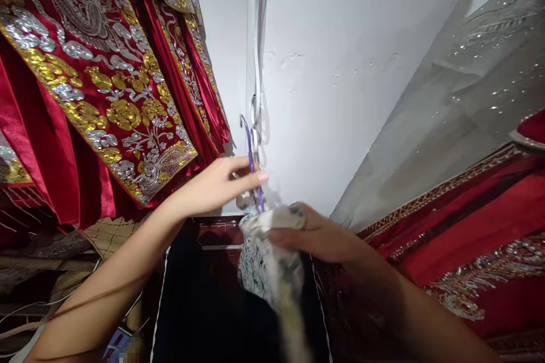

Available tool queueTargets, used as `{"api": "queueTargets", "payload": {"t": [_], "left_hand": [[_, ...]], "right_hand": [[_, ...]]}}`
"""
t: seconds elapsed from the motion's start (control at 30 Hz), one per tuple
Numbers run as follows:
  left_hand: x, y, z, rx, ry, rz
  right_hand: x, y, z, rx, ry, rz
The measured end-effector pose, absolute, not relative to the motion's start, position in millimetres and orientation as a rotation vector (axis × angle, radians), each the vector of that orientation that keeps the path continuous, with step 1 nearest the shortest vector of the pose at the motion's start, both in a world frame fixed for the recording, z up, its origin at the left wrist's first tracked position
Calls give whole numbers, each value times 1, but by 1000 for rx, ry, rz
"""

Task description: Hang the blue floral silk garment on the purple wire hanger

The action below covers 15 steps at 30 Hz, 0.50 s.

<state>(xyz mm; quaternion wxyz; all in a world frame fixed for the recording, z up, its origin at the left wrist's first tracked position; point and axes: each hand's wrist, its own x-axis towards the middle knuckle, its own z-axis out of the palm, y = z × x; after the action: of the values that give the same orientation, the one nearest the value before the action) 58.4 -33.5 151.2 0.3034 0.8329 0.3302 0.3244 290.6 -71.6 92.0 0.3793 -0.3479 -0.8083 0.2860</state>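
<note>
White plaster wall (340, 96) fills the far centre, with pale cords (256, 39) hanging down it just left of middle. Far left: red garments (97, 85) with heavy gold and silver embroidery, hanging in overlapping layers. Right side: a sheer grey sequinned fabric (460, 102) draped diagonally, and below it more red cloth with beaded trim (468, 238). Near centre, low: a dark garment with a white edge line (200, 306).

Left hand (221, 184) reaches in from the near left, fingers pinched closed on the shaft of a purple hanger (251, 159), thumb side hidden. The hanger hook stands upright, just in front of the wall cords; can't tell whether it touches them.

Right hand (317, 235) comes in from the near right, fingers curled and gripping the top of a white patterned cloth (266, 261), bunched right at the base of the hanger. Cloth hangs down from that grip, lower end blurred. Both hands sit close together, the left slightly higher and farther than the right; hanger and cloth meet between them, centre frame.
</note>
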Motion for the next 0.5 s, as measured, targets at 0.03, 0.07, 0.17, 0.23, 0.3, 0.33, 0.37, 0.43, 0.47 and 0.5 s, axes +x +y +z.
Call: {"api": "queueTargets", "payload": {"t": [0.03, 0.07, 0.17, 0.23, 0.3, 0.33, 0.37, 0.43, 0.47, 0.5], "left_hand": [[60, -39, 148, 2226, 932, 806], [60, -43, 144, 2225, 990, 784], [48, -46, 134, 2130, 1025, 831], [35, -43, 133, 2037, 944, 868], [24, -37, 136, 1938, 858, 877], [21, -33, 137, 1884, 835, 888], [19, -29, 138, 1830, 827, 911], [15, -18, 140, 1724, 831, 1003], [14, -12, 140, 1679, 830, 1068], [11, -6, 139, 1645, 826, 1133]], "right_hand": [[283, -70, 89, -884, -2156, 698], [279, -65, 86, -909, -2180, 605], [285, -42, 84, -1044, -2035, 217], [293, -29, 80, -1033, -2126, 100], [296, -23, 75, -950, -2288, 7], [295, -21, 73, -909, -2328, -49], [292, -20, 73, -874, -2331, -113], [284, -14, 77, -796, -2286, -235], [281, -8, 82, -754, -2259, -282], [279, -1, 90, -723, -2230, -317]]}}
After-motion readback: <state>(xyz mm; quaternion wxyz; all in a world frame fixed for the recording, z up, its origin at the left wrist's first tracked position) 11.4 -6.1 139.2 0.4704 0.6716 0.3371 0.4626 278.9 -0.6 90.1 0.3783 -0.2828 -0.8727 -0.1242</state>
